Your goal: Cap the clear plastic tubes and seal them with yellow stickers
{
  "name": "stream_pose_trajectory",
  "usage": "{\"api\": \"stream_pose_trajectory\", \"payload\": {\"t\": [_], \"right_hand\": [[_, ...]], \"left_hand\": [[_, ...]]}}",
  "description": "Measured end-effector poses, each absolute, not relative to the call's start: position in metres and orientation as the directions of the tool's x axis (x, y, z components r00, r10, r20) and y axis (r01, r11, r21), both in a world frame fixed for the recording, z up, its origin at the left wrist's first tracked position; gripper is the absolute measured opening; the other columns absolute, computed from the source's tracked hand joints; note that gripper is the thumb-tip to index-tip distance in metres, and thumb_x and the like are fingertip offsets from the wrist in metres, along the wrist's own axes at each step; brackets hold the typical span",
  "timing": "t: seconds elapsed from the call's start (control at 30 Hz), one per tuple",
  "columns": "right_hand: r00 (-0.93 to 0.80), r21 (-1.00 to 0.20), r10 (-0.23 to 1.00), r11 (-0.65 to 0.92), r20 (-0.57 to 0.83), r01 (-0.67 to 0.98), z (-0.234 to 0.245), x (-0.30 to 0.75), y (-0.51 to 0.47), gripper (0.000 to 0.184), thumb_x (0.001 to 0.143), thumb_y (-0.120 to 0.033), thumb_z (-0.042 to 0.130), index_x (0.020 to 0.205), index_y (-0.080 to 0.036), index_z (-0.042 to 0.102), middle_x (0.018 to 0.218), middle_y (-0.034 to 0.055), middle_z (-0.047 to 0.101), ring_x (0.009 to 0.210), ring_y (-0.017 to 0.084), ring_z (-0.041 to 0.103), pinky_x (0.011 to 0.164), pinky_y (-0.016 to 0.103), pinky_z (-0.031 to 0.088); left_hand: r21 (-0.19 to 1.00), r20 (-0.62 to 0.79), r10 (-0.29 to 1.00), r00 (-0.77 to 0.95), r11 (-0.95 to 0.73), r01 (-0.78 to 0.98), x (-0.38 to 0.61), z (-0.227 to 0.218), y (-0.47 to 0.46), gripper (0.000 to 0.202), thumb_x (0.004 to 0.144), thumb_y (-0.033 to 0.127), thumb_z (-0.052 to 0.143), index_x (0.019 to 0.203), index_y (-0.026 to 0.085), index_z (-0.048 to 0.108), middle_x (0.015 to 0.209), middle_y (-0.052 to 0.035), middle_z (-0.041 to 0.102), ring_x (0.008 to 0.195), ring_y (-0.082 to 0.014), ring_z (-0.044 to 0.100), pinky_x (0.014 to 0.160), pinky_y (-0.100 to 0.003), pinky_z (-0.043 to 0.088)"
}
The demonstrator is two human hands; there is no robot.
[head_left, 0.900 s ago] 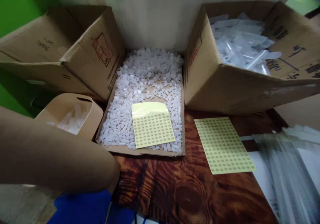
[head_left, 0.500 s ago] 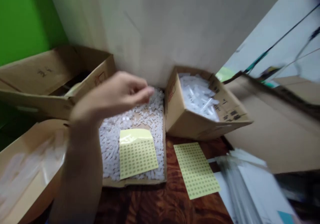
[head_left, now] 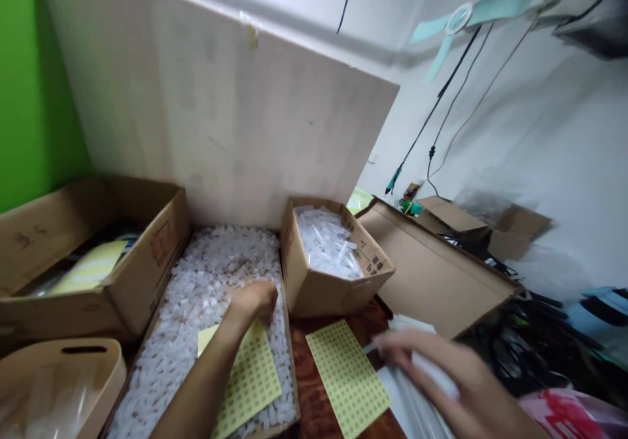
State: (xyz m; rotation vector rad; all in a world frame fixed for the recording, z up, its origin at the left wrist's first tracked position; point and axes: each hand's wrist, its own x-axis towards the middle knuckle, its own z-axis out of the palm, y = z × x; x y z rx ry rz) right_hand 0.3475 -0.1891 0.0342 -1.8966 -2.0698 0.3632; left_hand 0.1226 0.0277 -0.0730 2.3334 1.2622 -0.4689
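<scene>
Head view: my left hand [head_left: 256,297], raised a moment ago, is now low over the small white pieces [head_left: 167,354] at lower centre, and my right hand [head_left: 471,377] has entered at lower right, above the clear sleeves [head_left: 417,407]; both, I judge, have reached loose stock. My left fingers curl, my right fingertips converge (hidden tips and blur: I cannot tell whether either pinches anything). The left carton [head_left: 147,269] and right carton [head_left: 318,295] confine sideways movement; open room lies above.
</scene>
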Motion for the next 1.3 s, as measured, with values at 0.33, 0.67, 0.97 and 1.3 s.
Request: {"api": "stream_pose_trajectory", "payload": {"t": [0.33, 0.67, 0.97, 1.3], "right_hand": [[-0.161, -0.107, 0.981, 0.149, -0.108, 0.983, 0.024, 0.315, 0.058, 0.025, 0.087, -0.015, 0.062, 0.105, -0.020, 0.079, 0.103, 0.0113, 0.076, 0.096, 0.024, 0.070, 0.085, 0.031, 0.049], [-0.051, -0.095, 0.995, 0.043, -0.090, 0.995, 0.024, 0.331, 0.050, 0.026, 0.093, -0.028, 0.055, 0.108, -0.017, 0.072, 0.098, 0.0112, 0.073, 0.089, 0.025, 0.068, 0.079, 0.034, 0.050], [0.069, -0.560, 0.853, 0.276, 0.517, 0.781, 0.009, 0.321, 0.019, 0.031, 0.090, -0.050, 0.065, 0.101, -0.024, 0.054, 0.088, 0.0050, 0.067, 0.077, 0.021, 0.069, 0.066, 0.030, 0.055], [-0.127, -0.823, 0.879, 0.475, 0.459, 0.310, 0.021, 0.295, -0.001, 0.016, 0.096, -0.036, 0.066, 0.098, -0.020, 0.070, 0.103, 0.0055, 0.065, 0.078, 0.016, 0.075, 0.071, 0.024, 0.063]], "left_hand": [[0.371, -0.443, 0.698, 0.562, -0.428, 0.824, 0.112, -0.078, 0.038, 0.006, 0.076, 0.014, 0.076, 0.082, 0.014, 0.073, 0.078, -0.0018, 0.071, 0.079, -0.0204, 0.071, 0.072, -0.030, 0.056], [0.574, -0.296, 0.743, 0.601, -0.365, 0.733, 0.096, -0.100, 0.056, 0.025, 0.058, 0.007, 0.069, 0.079, 0.017, 0.077, 0.079, -0.0061, 0.075, 0.073, -0.0206, 0.067, 0.061, -0.025, 0.046], [0.752, -0.004, 0.755, 0.656, -0.431, 0.500, 0.081, -0.077, 0.064, 0.027, 0.073, 0.010, 0.071, 0.096, 0.019, 0.080, 0.091, -0.0030, 0.074, 0.078, -0.0153, 0.069, 0.067, -0.021, 0.050], [0.737, 0.641, 0.701, 0.312, -0.676, 0.005, 0.082, -0.006, 0.038, 0.022, 0.093, 0.015, 0.067, 0.110, 0.021, 0.078, 0.091, -0.0034, 0.073, 0.082, -0.0116, 0.070, 0.075, -0.019, 0.053]]}}
